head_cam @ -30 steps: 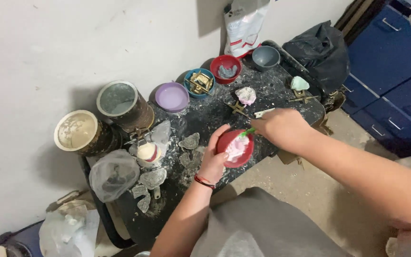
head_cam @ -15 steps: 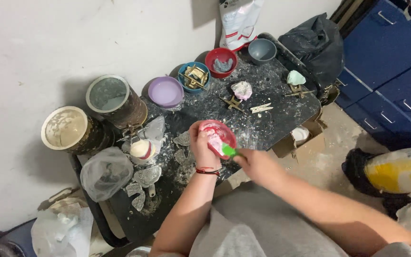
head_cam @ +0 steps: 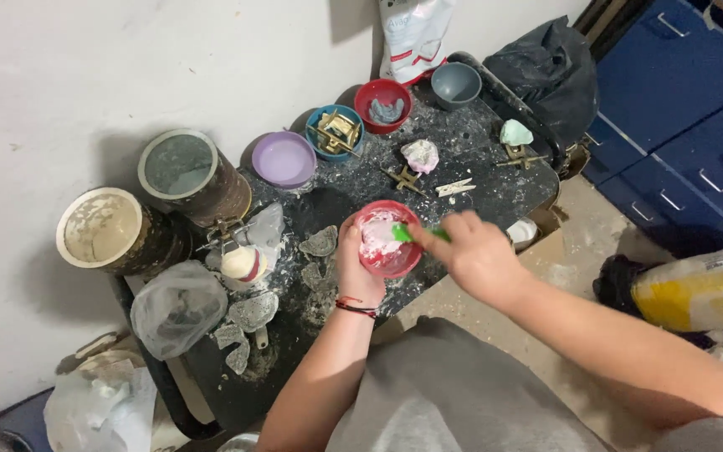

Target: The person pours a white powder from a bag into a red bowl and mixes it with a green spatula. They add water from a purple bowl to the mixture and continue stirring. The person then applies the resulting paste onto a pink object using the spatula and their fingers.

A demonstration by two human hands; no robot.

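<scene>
While the dark, paint-spotted table (head_cam: 495, 188) stands against the white wall, two big round tins (head_cam: 98, 230) sit at its left end. A purple bowl (head_cam: 284, 159), a blue bowl (head_cam: 334, 131), another red bowl (head_cam: 383, 104) and a grey bowl (head_cam: 455, 84) line the back edge. The left hand (head_cam: 356, 268) wraps tight around a small red bowl (head_cam: 388, 238) near the front edge of the table. The bowl has pale pink paste inside. The right hand (head_cam: 474, 255) is closed around a little green stick (head_cam: 416, 235), and its tip pokes into the paste.
</scene>
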